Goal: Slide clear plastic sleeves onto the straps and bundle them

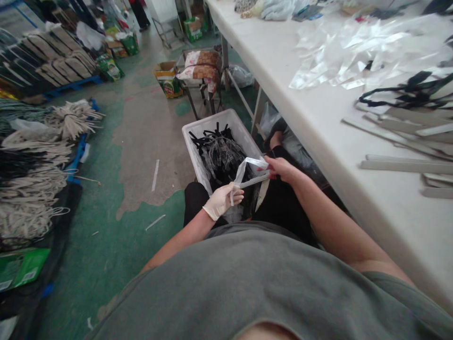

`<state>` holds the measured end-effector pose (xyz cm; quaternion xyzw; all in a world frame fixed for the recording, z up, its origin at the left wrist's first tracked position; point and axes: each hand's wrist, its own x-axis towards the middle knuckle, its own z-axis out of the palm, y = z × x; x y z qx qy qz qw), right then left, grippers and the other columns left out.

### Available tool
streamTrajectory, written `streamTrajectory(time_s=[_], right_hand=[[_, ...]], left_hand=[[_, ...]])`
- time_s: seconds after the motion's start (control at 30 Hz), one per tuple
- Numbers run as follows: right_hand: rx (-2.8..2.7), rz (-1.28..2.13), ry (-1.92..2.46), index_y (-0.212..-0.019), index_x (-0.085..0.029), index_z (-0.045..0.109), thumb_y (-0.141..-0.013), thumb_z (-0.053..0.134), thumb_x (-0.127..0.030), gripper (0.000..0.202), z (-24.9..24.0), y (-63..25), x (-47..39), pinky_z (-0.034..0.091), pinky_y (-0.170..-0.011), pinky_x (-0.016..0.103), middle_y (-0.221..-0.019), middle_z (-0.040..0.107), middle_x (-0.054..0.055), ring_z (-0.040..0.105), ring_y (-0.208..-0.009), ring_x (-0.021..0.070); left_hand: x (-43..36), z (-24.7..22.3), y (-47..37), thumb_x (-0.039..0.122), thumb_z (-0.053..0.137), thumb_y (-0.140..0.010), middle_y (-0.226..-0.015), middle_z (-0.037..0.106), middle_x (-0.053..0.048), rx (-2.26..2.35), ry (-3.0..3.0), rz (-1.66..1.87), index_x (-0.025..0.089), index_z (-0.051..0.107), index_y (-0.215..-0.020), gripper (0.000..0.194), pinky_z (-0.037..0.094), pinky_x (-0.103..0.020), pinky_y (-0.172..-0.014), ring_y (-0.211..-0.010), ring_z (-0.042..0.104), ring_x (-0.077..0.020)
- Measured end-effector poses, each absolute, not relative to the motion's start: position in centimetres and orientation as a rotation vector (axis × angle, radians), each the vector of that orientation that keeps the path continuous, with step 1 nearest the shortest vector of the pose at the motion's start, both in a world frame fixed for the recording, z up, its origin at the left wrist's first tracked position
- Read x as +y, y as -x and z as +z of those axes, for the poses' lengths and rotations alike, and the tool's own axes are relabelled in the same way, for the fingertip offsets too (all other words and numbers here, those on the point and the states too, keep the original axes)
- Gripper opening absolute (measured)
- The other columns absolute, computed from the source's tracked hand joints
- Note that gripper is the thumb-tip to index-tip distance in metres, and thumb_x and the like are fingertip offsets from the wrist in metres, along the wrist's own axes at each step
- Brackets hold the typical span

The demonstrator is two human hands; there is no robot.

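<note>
Over my lap, a clear plastic strip (242,171) is stretched in a loop between both hands. My left hand (222,199), in a pale glove, closes around its lower left end. At the right end, the fingers of my bare right hand (281,168) pinch the strip. Just beyond my hands stands a white plastic crate (194,150). Inside it lies a heap of black straps (221,153), some wrapped in clear plastic. The near edge of the crate is partly hidden by my hands and legs.
A white table (311,127) runs along my right, bearing piled clear plastic strips (354,52), grey flat strips (406,165) and black straps (406,94). A stool with a patterned cushion (201,66) stands past the crate. Bundled cords (31,179) lie at left.
</note>
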<state>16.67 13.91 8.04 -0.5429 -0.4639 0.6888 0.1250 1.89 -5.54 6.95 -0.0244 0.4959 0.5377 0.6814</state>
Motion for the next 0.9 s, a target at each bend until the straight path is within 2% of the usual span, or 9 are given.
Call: streamTrajectory(time_s=[0.1,0.17,0.27,0.37,0.47,0.57,0.67,0.8,0.9], right_hand=[[-1.46,2.099,1.615,-0.07,-0.01,0.064,-0.098,0.049,-0.05,0.051,6.3,-18.0,10.8,0.04,-0.037,0.019,-0.072,0.072,0.013,0.023,-0.035,0.0027],[-1.39,2.113,1.591,-0.069,-0.011,0.063,-0.097,0.043,-0.06,0.06,5.5,-19.0,9.1,0.04,-0.038,0.019,-0.075,0.073,0.013,0.022,-0.036,0.0024],[-1.25,2.144,1.56,-0.07,-0.013,0.063,-0.095,0.04,-0.066,0.063,5.2,-19.7,7.3,0.04,-0.039,0.02,-0.081,0.074,0.011,0.019,-0.036,0.0022],[-1.323,2.292,1.445,-0.076,-0.015,0.066,-0.09,0.057,-0.057,0.046,5.6,-19.0,5.9,0.039,-0.038,0.02,-0.076,0.071,0.006,0.019,-0.037,0.0026],[-1.3,2.42,1.326,-0.069,-0.017,0.06,-0.077,0.075,-0.045,0.032,6.0,-17.4,5.1,0.038,-0.038,0.02,-0.053,0.052,-0.004,0.02,-0.039,0.0033],[-1.179,2.461,1.275,-0.069,-0.019,0.059,-0.071,0.075,-0.04,0.027,5.9,-16.2,5.0,0.035,-0.038,0.018,-0.049,0.039,-0.008,0.019,-0.04,0.0037],[-1.255,2.337,1.281,-0.073,-0.019,0.062,-0.071,0.072,-0.041,0.025,5.4,-15.8,5.2,0.032,-0.037,0.019,-0.048,0.039,-0.007,0.02,-0.04,0.0043],[-1.425,2.087,1.358,-0.071,-0.017,0.062,-0.065,0.077,-0.039,0.028,4.7,-15.7,5.2,0.033,-0.038,0.019,-0.051,0.049,-0.004,0.036,-0.043,0.0065],[-1.561,1.965,1.36,-0.071,-0.014,0.066,-0.061,0.079,-0.034,0.026,4.4,-15.6,5.3,0.035,-0.038,0.019,-0.057,0.057,-0.002,0.044,-0.047,0.0077]], left_hand=[[-5.2,6.4,-1.7,0.032,0.048,-0.099,-0.076,0.073,-0.008,1.118,0.092,1.204,0.011,0.065,-0.083,0.031,0.055,-0.026,-0.062,-0.061,0.069,-0.0145],[-5.0,6.0,-1.7,0.031,0.043,-0.1,-0.076,0.073,-0.009,1.137,0.101,1.217,0.011,0.066,-0.084,0.034,0.054,-0.026,-0.062,-0.06,0.068,-0.0144],[-4.8,5.5,-2.1,0.031,0.043,-0.1,-0.077,0.073,-0.01,1.149,0.108,1.217,0.011,0.066,-0.084,0.035,0.054,-0.025,-0.061,-0.06,0.068,-0.0144],[-4.7,5.3,-2.9,0.033,0.053,-0.097,-0.078,0.074,-0.011,1.157,0.046,1.206,0.011,0.067,-0.083,0.029,0.054,-0.025,-0.061,-0.06,0.069,-0.0152],[-4.9,5.2,-3.7,0.031,0.056,-0.095,-0.08,0.074,-0.011,1.135,-0.071,1.22,0.011,0.069,-0.088,0.025,0.054,-0.024,-0.061,-0.058,0.068,-0.0147],[-5.3,5.1,-4.3,0.033,0.057,-0.093,-0.081,0.075,-0.01,1.129,-0.16,1.221,0.013,0.07,-0.095,0.023,0.054,-0.025,-0.062,-0.062,0.069,-0.0159],[-5.7,4.9,-4.5,0.036,0.06,-0.091,-0.081,0.075,-0.01,1.199,-0.158,1.191,0.014,0.07,-0.093,0.025,0.055,-0.027,-0.068,-0.066,0.07,-0.0172],[-5.6,4.9,-4.4,0.046,0.058,-0.091,-0.08,0.074,-0.01,1.265,-0.153,1.099,0.012,0.071,-0.089,0.037,0.053,-0.029,-0.068,-0.067,0.068,-0.0185],[-5.2,4.8,-4.4,0.041,0.074,-0.08,-0.074,0.072,-0.006,1.299,-0.268,1.081,0.013,0.07,-0.087,0.03,0.049,-0.027,-0.064,-0.063,0.065,-0.0159]])
